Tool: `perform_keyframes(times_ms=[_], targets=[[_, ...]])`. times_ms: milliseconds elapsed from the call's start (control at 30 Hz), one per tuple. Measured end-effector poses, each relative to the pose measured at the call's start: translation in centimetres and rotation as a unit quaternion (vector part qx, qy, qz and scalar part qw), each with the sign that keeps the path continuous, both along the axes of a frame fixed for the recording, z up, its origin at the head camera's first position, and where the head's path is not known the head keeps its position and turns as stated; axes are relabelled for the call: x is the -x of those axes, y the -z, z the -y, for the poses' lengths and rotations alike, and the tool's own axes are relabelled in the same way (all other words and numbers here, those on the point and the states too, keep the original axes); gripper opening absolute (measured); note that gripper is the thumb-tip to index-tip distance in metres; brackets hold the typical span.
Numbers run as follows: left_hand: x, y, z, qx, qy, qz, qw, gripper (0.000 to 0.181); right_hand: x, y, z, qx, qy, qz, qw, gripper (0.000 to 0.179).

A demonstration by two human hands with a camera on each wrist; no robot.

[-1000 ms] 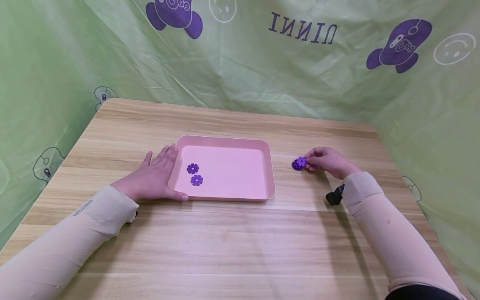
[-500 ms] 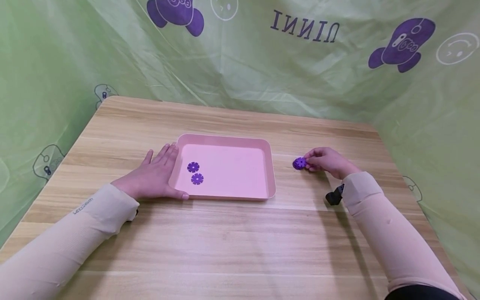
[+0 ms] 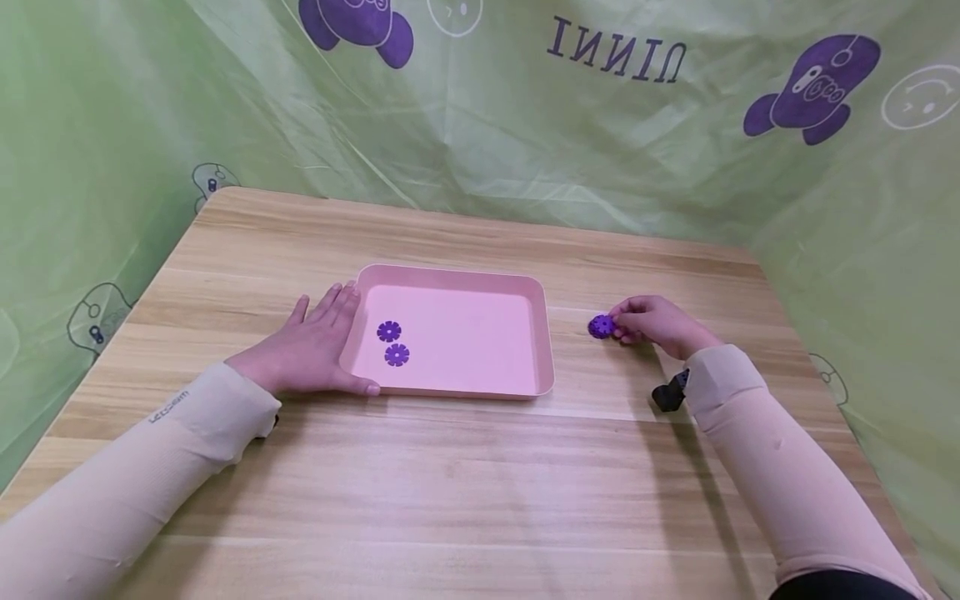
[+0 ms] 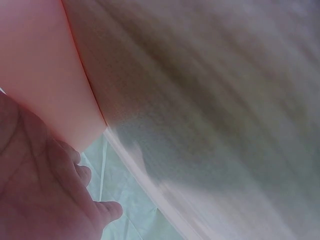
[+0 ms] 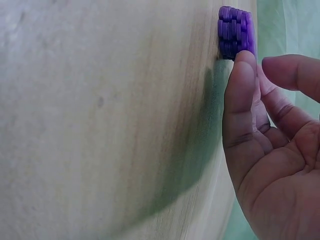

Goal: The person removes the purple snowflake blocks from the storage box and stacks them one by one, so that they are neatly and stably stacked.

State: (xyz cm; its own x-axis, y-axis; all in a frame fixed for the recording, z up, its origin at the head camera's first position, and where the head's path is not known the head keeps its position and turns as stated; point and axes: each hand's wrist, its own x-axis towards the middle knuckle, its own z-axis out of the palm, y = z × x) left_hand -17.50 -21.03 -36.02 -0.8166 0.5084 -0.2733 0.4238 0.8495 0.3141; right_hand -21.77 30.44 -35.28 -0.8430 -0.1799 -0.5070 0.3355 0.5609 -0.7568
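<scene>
right hand: fingertips at edge of purple disc stack; can't tell if a disc is pinched. stack sits on table, right at the grip. step looks like taking a disc off; next move probably calls for a thin pinch on the top one only, rest undisturbed. left of grip, apart: pink tray. at its far end, two purple discs, flat, close together. farthest: left hand, fingers straight, grasping nothing, against tray.

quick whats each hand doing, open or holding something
Left hand: open, against the pink tray.
Right hand: touching the stacked purple discs; whether pinching any, can't be told.
</scene>
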Motion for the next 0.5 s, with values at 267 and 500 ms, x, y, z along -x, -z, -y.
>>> perform_keyframes(times_ms=[267, 500], targets=[[0.05, 0.05, -0.03, 0.003, 0.001, -0.002, 1.0, 0.148, 0.11, -0.03, 0.14, 0.003, 0.006, -0.001, 1.0, 0.029], [0.1, 0.37, 0.03, 0.001, 0.0, -0.005, 1.0, 0.148, 0.22, -0.03, 0.11, -0.002, 0.001, -0.011, 0.9999, 0.029]])
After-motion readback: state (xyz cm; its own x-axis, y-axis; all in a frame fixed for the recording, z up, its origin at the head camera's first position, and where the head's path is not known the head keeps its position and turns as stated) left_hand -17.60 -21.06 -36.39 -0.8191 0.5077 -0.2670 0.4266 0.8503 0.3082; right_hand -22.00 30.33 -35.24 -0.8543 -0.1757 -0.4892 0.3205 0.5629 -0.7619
